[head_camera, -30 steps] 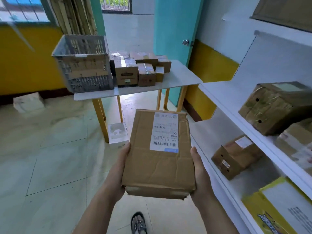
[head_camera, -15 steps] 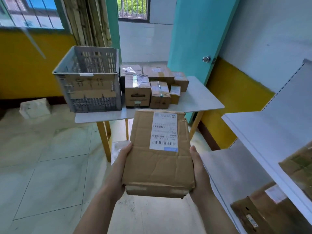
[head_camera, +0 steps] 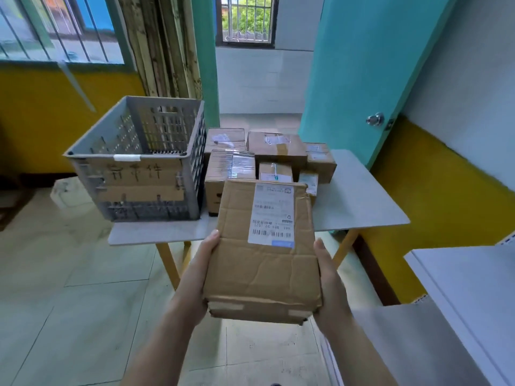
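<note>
A flat, creased cardboard parcel point(head_camera: 262, 268) with a white shipping label is held level in front of me, above the floor and just short of the table. My left hand point(head_camera: 199, 277) grips its left edge, thumb on top. My right hand point(head_camera: 330, 282) grips its right edge the same way. The fingers of both hands are hidden under the parcel.
A white table point(head_camera: 359, 201) on yellow legs stands ahead, carrying a grey slotted crate point(head_camera: 139, 168) on the left and several taped cardboard boxes point(head_camera: 276, 147) beside it. White shelves point(head_camera: 459, 288) run along the right. A teal door point(head_camera: 359, 65) stands open behind the table.
The view has swung left and up, away from the shelves with boxes, toward the table. The parcel stays held in both hands and the table is now closer.
</note>
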Demonstrator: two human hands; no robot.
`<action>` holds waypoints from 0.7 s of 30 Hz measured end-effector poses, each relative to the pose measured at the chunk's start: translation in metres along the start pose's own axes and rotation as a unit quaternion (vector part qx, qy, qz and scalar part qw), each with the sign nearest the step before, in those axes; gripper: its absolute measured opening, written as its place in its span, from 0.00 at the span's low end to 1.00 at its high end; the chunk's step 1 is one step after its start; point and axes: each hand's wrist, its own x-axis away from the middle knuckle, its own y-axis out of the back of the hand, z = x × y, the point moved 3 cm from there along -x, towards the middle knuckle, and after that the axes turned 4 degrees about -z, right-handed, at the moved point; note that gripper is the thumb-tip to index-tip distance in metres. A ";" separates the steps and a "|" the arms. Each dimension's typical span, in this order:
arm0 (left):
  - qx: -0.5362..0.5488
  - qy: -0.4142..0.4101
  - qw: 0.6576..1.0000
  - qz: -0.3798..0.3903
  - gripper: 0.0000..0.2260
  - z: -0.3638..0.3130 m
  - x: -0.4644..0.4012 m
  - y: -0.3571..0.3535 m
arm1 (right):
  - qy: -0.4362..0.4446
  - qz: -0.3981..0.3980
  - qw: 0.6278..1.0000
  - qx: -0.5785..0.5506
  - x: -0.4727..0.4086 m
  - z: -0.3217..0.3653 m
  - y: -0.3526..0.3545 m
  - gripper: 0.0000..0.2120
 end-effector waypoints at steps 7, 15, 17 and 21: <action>0.038 -0.004 0.999 -0.024 0.23 -0.028 -0.085 -0.046 | -0.001 0.038 0.999 -0.012 -0.097 0.061 0.000 0.26; 0.060 -0.019 0.995 -0.073 0.18 -0.066 -0.168 -0.053 | 0.010 0.022 0.999 -0.020 -0.186 0.086 -0.029 0.20; 0.065 -0.019 0.995 -0.078 0.18 -0.078 -0.195 -0.048 | 0.008 0.023 0.999 -0.026 -0.213 0.091 -0.042 0.17; 0.035 -0.022 0.996 -0.076 0.17 -0.103 -0.244 -0.033 | 0.015 0.033 0.999 -0.029 -0.258 0.102 -0.073 0.17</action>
